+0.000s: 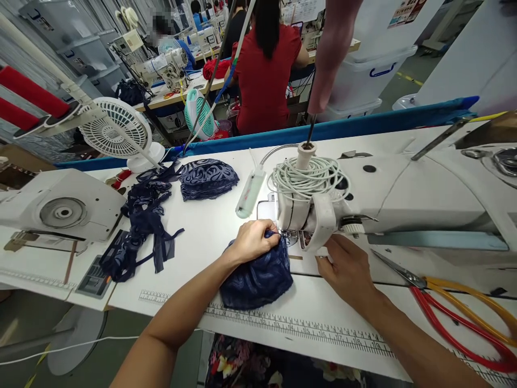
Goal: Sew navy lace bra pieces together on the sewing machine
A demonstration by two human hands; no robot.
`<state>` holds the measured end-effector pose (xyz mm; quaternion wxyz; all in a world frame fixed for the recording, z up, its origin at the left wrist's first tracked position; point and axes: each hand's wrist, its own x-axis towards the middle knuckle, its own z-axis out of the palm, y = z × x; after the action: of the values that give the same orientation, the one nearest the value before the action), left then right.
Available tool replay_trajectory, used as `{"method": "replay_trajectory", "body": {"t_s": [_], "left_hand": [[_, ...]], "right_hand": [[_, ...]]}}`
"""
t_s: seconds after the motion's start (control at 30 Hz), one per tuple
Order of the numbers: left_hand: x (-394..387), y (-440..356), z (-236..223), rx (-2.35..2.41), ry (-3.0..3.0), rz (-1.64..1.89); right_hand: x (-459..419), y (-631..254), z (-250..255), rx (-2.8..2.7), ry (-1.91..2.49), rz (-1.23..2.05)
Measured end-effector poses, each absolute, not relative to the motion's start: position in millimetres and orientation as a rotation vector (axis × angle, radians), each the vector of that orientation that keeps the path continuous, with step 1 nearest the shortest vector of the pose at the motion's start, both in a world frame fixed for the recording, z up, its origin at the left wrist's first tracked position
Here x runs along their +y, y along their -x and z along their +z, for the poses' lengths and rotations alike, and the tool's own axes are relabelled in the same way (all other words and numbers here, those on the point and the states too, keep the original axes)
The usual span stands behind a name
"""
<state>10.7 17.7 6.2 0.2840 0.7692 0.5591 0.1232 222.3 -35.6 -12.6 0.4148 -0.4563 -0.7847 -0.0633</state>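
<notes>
My left hand pinches the upper edge of a navy blue fabric piece, close to the presser foot of a white sewing machine. The cloth looks cup-shaped and hangs in folds over the table towards me. To the right of the needle area, my right hand has its fingers curled beside the machine head. Its fingertips are partly hidden behind the head, near a small white part, and what they grip cannot be made out.
Scissors with red and orange handles lie at the right. Left are a patterned navy piece, tangled navy straps and another machine. A coil of pale cord sits on the machine head. A white fan stands behind.
</notes>
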Motion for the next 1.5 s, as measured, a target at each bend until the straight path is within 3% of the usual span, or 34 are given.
{"method": "replay_trajectory", "body": {"t_s": [0.33, 0.67, 1.03, 1.27, 1.33, 1.5], "left_hand": [[13.9, -10.9, 4.9, 1.481, -2.069, 0.356], [19.3, -12.1, 2.9, 1.559, -2.045, 0.364], [20.4, -13.3, 1.3, 1.577, -2.012, 0.471], [-20.7, 16.9, 27.6, 1.555, -1.942, 0.696], [-40.5, 23.8, 36.2, 1.554, -1.901, 0.792], [-81.7, 18.1, 47.5, 1.503, -1.705, 0.991]], "right_hand": [[-42.4, -211.7, -26.4, -2.310, 1.078, -0.042], [-43.5, -210.3, -43.5, -2.261, 1.203, 0.171], [-40.1, -211.1, -31.7, -2.302, 1.128, -0.117], [-40.5, -213.5, -25.4, -2.232, 1.052, -0.205], [-45.4, -209.4, -16.2, -2.168, 1.007, -0.071], [-80.6, -186.7, 25.2, -2.098, 0.993, 0.655]]}}
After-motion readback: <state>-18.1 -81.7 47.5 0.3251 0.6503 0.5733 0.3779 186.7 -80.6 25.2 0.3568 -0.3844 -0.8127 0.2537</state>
